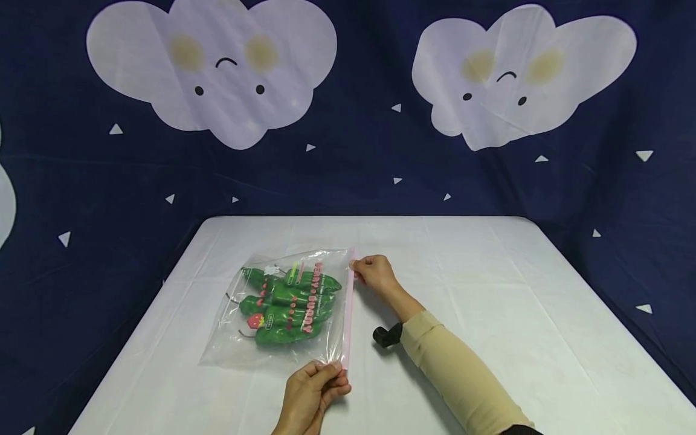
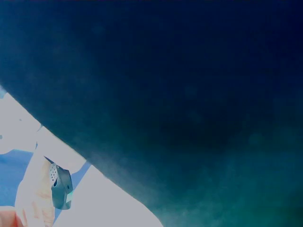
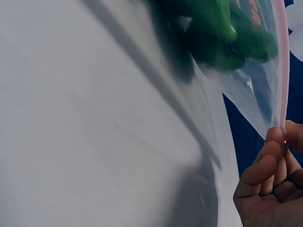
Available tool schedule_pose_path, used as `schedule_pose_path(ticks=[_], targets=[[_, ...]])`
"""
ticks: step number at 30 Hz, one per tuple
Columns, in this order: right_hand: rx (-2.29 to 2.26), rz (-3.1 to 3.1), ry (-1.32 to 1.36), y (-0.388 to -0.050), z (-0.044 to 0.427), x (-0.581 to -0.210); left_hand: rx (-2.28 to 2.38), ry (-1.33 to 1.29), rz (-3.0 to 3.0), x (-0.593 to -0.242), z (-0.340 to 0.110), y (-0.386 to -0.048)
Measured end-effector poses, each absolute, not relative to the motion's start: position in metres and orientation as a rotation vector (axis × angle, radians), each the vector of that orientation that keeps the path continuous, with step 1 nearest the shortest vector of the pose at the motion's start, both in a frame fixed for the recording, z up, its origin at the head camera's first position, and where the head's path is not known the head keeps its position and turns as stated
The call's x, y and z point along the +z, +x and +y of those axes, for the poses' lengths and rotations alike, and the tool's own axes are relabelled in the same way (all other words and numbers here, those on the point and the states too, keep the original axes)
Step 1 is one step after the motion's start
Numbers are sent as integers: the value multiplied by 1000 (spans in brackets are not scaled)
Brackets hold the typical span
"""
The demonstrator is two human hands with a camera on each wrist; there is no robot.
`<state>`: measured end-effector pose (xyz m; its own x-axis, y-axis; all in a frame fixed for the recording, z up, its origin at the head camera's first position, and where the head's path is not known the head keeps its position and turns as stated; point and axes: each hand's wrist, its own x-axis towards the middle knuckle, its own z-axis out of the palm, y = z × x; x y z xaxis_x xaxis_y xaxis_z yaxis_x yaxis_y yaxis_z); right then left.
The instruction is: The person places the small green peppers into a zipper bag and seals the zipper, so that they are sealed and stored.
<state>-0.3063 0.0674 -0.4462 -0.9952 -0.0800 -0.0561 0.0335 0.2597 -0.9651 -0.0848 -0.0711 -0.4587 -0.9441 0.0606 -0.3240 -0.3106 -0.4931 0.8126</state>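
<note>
A clear zip bag (image 1: 228, 341) with a pink zip strip (image 1: 348, 314) holds several green peppers (image 1: 288, 299). Printed red letters run down its front. My left hand (image 1: 314, 389) pinches the near end of the strip between thumb and fingers. At the far end of the strip, my right hand (image 1: 376, 273) pinches the corner. The right wrist view shows the right hand (image 3: 270, 184) gripping the strip's end, with the bag (image 3: 258, 90) hanging at a tilt above the white surface. Something dark and blurred fills most of the left wrist view.
The bag is over a white-covered table (image 1: 489, 272). Behind it hangs a dark blue cloth (image 1: 353, 163) printed with clouds and small triangles. A black wrist camera (image 1: 387, 336) sticks out from the right sleeve (image 1: 462, 374).
</note>
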Motion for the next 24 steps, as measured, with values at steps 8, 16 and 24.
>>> schedule_pose_path(ticks=[8,16,24], targets=[[-1840,2462,-34,-315,67,-445,2511,-391,1425,-458,-71,-86],[-1808,2517,-18,-325,65,-446,2512,-393,1414,-458,-73,-85],[-1750,2551,27,-333,66,-445,2521,-396,1395,-459,-73,-84]])
